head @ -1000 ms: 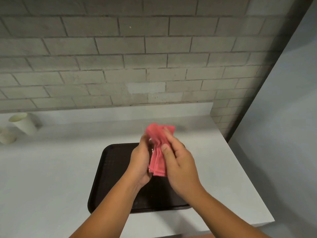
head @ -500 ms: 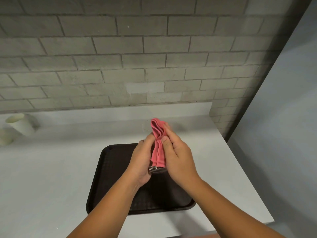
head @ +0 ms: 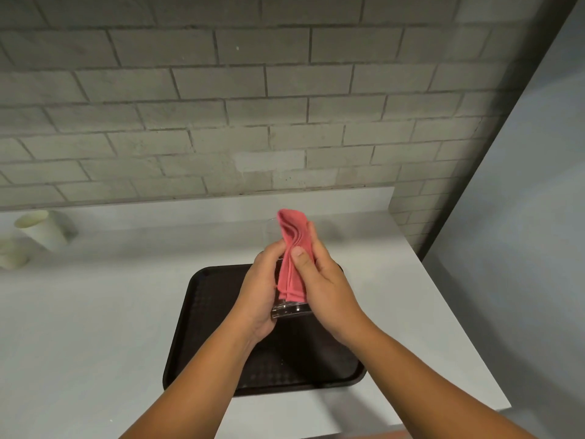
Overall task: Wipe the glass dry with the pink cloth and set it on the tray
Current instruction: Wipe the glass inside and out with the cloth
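A clear glass point(head: 289, 310) is held upright in the air above the dark brown tray point(head: 205, 327). My left hand point(head: 259, 293) wraps around its left side. A folded pink cloth point(head: 292, 261) is pressed against the glass by my right hand point(head: 323, 286), thumb on the cloth's front. The cloth covers most of the glass; only the thick base and a faint part of the rim by the cloth's top show. The tray lies on the white counter right below both hands.
The white counter point(head: 95, 312) ends at a brick wall behind and drops off at its right edge point(head: 459, 327). A white paper cup point(head: 41, 229) lies tilted at the far left, with another pale cup point(head: 11, 256) beside it.
The cloth has gone from bunched over the glass to a narrower fold along its side. Both hands have shifted slightly and more of the glass base shows below the cloth.
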A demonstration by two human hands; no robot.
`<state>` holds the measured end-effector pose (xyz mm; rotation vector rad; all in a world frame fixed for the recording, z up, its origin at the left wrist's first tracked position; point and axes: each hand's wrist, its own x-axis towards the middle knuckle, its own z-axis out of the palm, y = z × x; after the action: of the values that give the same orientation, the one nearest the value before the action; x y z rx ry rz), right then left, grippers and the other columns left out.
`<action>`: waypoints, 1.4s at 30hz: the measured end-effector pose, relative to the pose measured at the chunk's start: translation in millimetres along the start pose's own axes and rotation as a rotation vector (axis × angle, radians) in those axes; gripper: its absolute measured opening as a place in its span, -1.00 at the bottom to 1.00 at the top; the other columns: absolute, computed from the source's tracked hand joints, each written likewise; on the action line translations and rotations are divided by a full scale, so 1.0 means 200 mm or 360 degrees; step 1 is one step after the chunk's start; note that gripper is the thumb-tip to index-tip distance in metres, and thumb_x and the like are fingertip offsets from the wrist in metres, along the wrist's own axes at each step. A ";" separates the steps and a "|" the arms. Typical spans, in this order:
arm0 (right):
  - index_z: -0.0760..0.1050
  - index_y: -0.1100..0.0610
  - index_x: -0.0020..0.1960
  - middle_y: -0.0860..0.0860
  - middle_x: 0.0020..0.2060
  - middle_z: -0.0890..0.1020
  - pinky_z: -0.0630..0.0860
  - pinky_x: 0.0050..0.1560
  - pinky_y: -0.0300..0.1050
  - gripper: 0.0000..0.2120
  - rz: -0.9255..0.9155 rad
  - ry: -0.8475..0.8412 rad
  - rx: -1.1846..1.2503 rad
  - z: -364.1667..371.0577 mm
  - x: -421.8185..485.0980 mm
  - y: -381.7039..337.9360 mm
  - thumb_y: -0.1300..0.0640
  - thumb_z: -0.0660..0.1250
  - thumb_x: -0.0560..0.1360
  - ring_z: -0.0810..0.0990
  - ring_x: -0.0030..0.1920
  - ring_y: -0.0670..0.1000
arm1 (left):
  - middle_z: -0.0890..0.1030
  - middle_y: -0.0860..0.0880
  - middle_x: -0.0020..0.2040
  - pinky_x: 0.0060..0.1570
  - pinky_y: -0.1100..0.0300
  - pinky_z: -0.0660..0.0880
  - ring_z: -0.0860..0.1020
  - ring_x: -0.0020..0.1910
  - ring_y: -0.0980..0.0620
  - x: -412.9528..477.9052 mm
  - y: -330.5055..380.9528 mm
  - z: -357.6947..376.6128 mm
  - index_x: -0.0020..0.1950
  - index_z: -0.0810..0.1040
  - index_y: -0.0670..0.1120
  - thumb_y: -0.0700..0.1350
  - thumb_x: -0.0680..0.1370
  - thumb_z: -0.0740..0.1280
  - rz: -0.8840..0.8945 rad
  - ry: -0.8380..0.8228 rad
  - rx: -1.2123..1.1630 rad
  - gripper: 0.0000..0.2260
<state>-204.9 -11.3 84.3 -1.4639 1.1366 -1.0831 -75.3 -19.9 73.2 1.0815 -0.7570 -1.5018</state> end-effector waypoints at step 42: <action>0.17 -0.33 0.74 -0.27 0.72 0.36 0.34 0.71 -0.14 -0.49 -0.0178 0.0069 -0.0217 0.03 -0.07 0.04 -0.06 0.13 0.82 0.35 0.68 -0.28 | 0.79 -0.34 0.29 0.32 -0.26 0.71 0.80 0.26 -0.29 -0.01 0.00 -0.03 0.33 0.75 -0.20 0.20 0.73 0.37 -0.0053 0.0157 -0.0003 -0.52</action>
<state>-202.3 2.7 74.5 -1.6338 1.1906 -1.1372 -70.2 -16.8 71.3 1.1630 -0.6721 -1.4652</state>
